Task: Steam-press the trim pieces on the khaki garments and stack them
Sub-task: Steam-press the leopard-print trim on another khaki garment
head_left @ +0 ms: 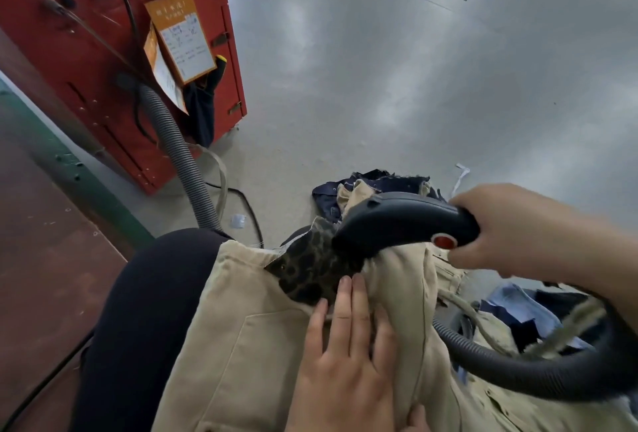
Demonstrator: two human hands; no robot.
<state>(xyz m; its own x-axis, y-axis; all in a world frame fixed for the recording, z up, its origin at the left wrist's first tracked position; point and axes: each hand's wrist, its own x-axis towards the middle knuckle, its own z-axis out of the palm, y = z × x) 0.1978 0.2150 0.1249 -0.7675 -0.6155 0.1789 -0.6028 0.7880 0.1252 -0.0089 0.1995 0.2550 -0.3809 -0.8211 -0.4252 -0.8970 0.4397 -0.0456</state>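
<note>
Left hand [348,355] flat, fingers straight, pressing khaki garment [248,345] beside leopard trim [310,273]; right hand [518,228] grips steamer [400,221], nozzle on trim.

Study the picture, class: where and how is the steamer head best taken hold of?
Grip the steamer head by its curved rear handle, coming from the right, as the right hand does. The handle arches away from the nozzle, which rests on the leopard-print trim, and the red button sits near the thumb.

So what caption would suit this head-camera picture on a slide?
Right hand grips a black steamer against leopard-print trim while the flat left hand presses the khaki garment.
</note>
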